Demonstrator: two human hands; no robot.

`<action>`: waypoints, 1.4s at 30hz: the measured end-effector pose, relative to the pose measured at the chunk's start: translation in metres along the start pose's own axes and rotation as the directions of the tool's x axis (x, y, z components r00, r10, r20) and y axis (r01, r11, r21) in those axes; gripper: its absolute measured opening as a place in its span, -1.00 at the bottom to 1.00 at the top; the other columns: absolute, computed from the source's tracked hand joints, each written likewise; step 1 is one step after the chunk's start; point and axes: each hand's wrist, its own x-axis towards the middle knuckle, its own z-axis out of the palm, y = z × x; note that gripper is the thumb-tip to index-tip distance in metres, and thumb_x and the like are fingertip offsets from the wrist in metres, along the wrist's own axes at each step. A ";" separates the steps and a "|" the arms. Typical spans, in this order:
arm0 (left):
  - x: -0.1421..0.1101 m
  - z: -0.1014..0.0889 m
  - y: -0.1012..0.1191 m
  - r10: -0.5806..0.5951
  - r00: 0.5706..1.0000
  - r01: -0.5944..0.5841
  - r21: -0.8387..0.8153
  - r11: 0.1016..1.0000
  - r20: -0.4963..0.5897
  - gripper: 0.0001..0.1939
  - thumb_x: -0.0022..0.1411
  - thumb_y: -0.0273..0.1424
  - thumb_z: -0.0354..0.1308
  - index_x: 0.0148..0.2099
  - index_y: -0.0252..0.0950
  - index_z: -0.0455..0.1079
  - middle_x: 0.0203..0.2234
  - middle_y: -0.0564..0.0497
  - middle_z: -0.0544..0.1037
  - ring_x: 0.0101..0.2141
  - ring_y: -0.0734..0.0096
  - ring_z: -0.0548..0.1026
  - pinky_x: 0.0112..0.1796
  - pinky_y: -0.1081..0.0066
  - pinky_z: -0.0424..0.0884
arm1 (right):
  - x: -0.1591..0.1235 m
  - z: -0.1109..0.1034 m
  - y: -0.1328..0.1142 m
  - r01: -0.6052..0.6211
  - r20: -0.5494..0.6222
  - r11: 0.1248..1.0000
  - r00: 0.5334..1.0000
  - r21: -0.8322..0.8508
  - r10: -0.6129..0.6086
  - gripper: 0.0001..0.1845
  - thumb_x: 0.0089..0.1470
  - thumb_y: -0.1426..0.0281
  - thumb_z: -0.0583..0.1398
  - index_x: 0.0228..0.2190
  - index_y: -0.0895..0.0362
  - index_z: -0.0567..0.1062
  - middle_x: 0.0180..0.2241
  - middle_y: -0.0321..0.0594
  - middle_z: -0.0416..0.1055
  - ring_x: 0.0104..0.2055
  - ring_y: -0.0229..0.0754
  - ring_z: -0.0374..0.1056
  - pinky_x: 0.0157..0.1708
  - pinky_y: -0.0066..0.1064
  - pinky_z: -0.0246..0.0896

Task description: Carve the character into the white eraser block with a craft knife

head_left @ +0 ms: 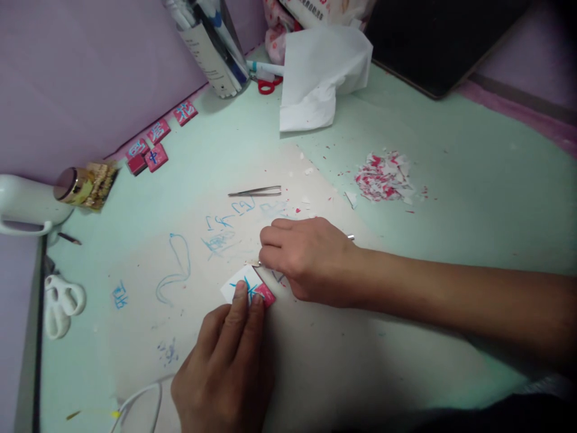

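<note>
My left hand [225, 361] presses two fingertips flat on a small white and pink block [247, 287] marked with blue lines, lying on the pale green desk [473, 198]. My right hand [304, 258] is closed just right of the block, gripping a thin metal tool; its tip [258, 264] touches the block's upper edge and its end pokes out behind the hand [350, 237].
Tweezers [255, 192] lie above the hands. A heap of pink and white shavings [385, 176] sits at the right. Several pink blocks [155, 144], a pen cup [216, 48], red scissors [269, 85], tissue [318, 78], white scissors [61, 304] and a dark slab [442, 42] ring the desk.
</note>
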 end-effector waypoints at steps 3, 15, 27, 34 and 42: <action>-0.002 0.002 -0.001 -0.017 1.000 0.017 -0.032 0.999 -0.016 -0.56 0.13 -0.71 0.08 0.04 -0.31 0.40 -0.01 -0.11 0.52 -0.24 0.27 0.48 -0.31 0.34 0.43 | -0.001 0.000 0.002 0.022 0.002 1.000 1.000 -0.001 -0.022 -0.86 -0.08 0.60 0.13 -0.42 0.18 0.44 -0.38 -0.16 0.38 -0.28 -0.18 0.20 -0.46 -0.40 -0.03; 0.001 -0.002 -0.003 0.045 0.999 -0.045 -0.002 0.999 0.022 -0.61 0.16 -0.72 0.04 0.03 -0.41 0.39 -0.04 -0.19 0.52 -0.20 0.21 0.49 -0.25 0.32 0.43 | 0.003 -0.001 -0.007 -0.042 0.008 0.999 0.999 0.010 0.042 -0.83 -0.01 0.58 0.09 -0.40 0.17 0.46 -0.36 -0.14 0.40 -0.31 -0.18 0.19 -0.50 -0.39 -0.07; -0.001 0.001 -0.003 0.035 0.999 -0.034 0.016 0.999 -0.011 -0.58 0.12 -0.74 0.06 0.01 -0.39 0.39 -0.03 -0.17 0.52 -0.22 0.25 0.48 -0.34 0.36 0.42 | 0.002 -0.002 0.003 0.038 0.032 0.999 0.999 -0.010 -0.038 -0.82 -0.09 0.60 0.12 -0.41 0.17 0.46 -0.39 -0.18 0.41 -0.32 -0.19 0.19 -0.51 -0.39 -0.14; -0.003 0.000 -0.012 0.125 0.992 -0.125 0.007 0.992 0.009 -0.58 0.09 -0.72 0.08 0.01 -0.44 0.41 -0.02 -0.21 0.51 -0.24 0.23 0.46 -0.41 0.39 0.39 | 0.001 -0.003 0.010 0.089 0.007 0.996 0.996 0.006 -0.089 -0.87 -0.07 0.57 0.16 -0.43 0.15 0.48 -0.43 -0.23 0.40 -0.35 -0.20 0.20 -0.52 -0.38 -0.16; -0.002 0.000 -0.009 0.104 0.995 -0.104 -0.011 0.995 0.005 -0.56 0.04 -0.76 0.08 -0.01 -0.46 0.44 -0.03 -0.24 0.52 -0.20 0.18 0.47 -0.37 0.36 0.42 | -0.003 0.008 -0.001 0.012 -0.166 0.998 0.986 -0.054 -0.021 -0.82 -0.15 0.60 0.14 -0.44 0.16 0.47 -0.43 -0.22 0.38 -0.39 -0.18 0.18 -0.56 -0.36 -0.23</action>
